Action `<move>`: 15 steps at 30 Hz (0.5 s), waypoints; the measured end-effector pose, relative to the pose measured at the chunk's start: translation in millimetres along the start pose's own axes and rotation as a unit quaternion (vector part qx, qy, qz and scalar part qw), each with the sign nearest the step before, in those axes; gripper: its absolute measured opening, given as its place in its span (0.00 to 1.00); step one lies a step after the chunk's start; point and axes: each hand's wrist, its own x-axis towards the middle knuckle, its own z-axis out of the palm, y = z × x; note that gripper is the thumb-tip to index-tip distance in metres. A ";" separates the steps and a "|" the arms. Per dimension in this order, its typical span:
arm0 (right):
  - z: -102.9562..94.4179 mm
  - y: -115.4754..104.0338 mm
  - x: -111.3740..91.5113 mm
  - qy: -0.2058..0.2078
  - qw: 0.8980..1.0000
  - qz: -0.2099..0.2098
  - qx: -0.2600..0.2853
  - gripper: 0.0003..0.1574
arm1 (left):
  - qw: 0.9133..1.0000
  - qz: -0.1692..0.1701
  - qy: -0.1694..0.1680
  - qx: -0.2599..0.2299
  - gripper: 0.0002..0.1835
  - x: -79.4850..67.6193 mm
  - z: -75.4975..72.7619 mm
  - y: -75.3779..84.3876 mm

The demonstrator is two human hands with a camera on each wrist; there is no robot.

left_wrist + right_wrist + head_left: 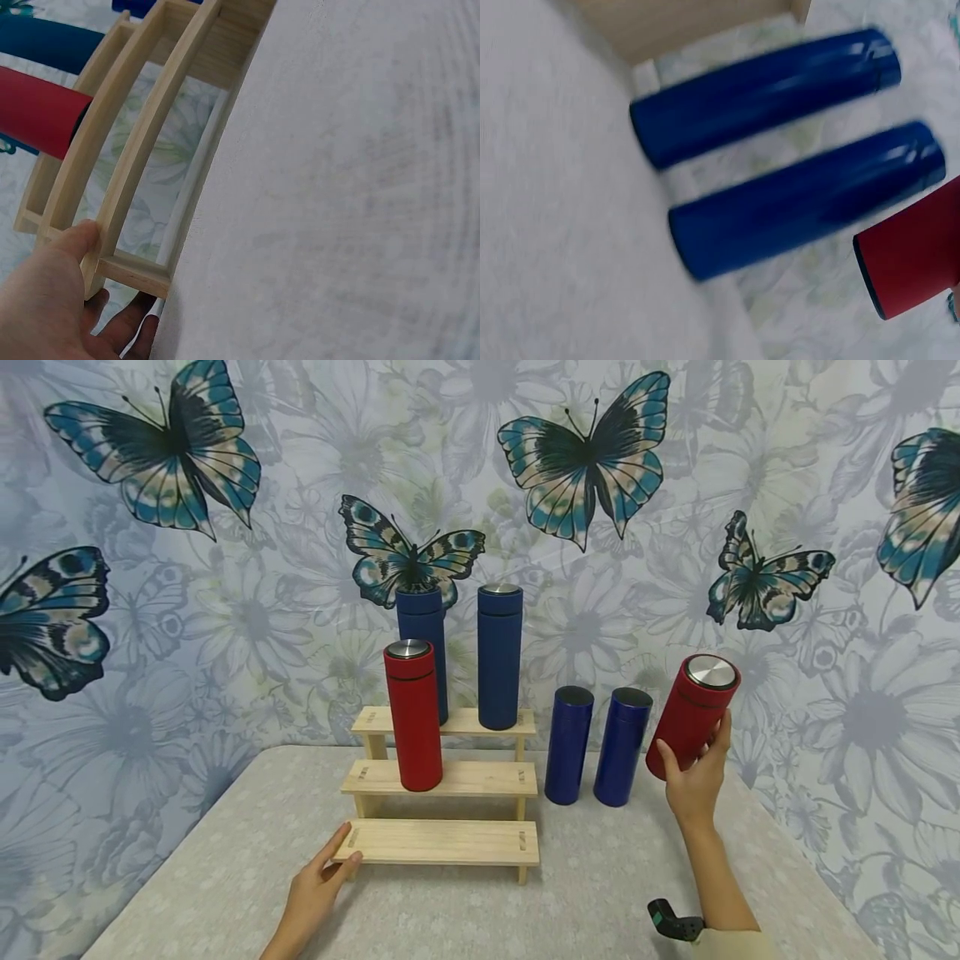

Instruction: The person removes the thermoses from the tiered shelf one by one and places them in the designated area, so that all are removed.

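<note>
My right hand (697,775) grips a red thermos (692,714) with a silver lid, tilted and held above the table at the right. In the right wrist view the lower end of that red thermos (911,255) shows at the right edge. The left hand (315,889) holds the left end of the lowest step of a wooden three-step stand (442,842). Its fingers (124,326) curl under that step in the left wrist view. Another red thermos (414,718) stands upright on the middle step. Two dark blue thermoses (499,660) stand on the top step, the left one partly hidden.
Two glossy blue thermoses (568,745) stand side by side on the table between the stand and my right hand. A pale patterned cloth covers the table (225,852). Behind it hangs a butterfly-and-flower backdrop (300,610).
</note>
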 end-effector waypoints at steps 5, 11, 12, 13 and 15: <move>-5.0 27.7 -6.5 -0.020 0.999 0.035 -0.018 0.61 | 1.000 -0.005 0.003 0.001 0.38 0.5 -0.1 -0.7; -6.3 55.1 -18.0 -0.059 0.994 0.073 -0.052 0.63 | 1.000 -0.001 0.006 -0.001 0.37 -0.2 -0.1 -0.7; -6.7 59.1 -20.1 -0.064 0.993 0.081 -0.053 0.63 | 1.000 0.000 0.007 -0.001 0.37 -0.3 0.0 -0.6; -7.1 63.0 -22.0 -0.068 0.992 0.087 -0.053 0.63 | 1.000 0.001 0.008 -0.002 0.37 -0.5 0.1 -0.5; -8.3 69.2 -25.3 -0.076 0.991 0.099 -0.051 0.64 | 1.000 -0.001 0.008 -0.003 0.37 -0.5 0.1 -0.2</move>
